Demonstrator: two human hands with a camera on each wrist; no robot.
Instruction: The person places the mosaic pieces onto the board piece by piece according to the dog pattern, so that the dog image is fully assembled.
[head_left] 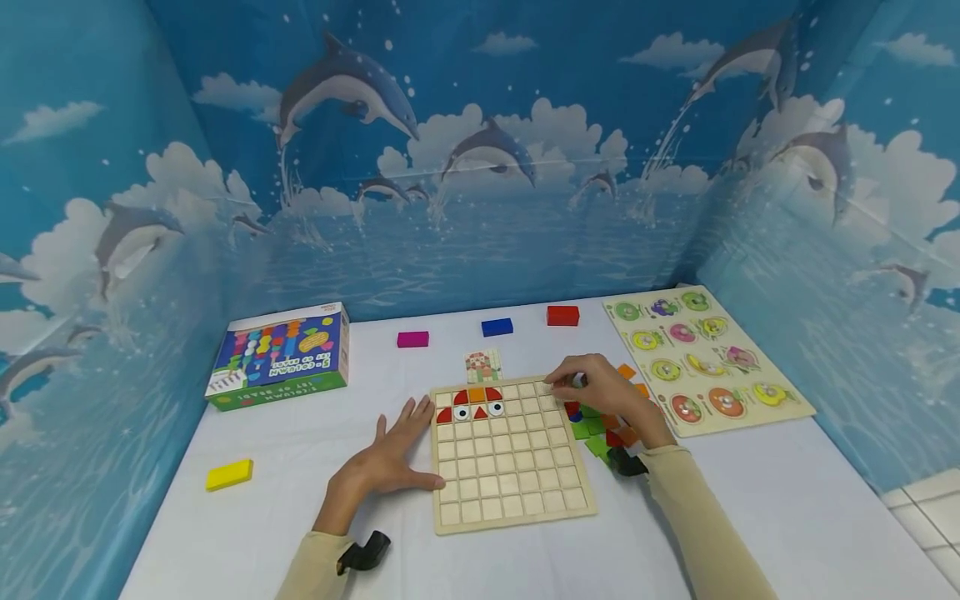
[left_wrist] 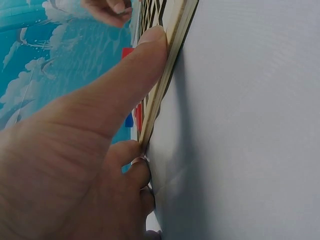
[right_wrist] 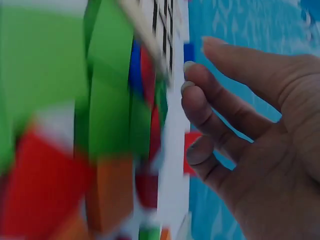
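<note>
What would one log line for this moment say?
Left hand: thumb touching grid board | Right hand: near board's far-right corner | Loose tiles: right of board

I count two hands, two boards, four blocks, one box and one card, piled tiles unclear.

Beige sleeves are worn with curved black wrist pieces

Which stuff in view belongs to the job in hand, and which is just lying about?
In the job:
- grid board, left hand at its edge
- loose tiles beside it
- picture card, probably the pattern

Apparently just lying about:
- game box
- fruit board
- yellow block, magenta block, blue block, red block
</note>
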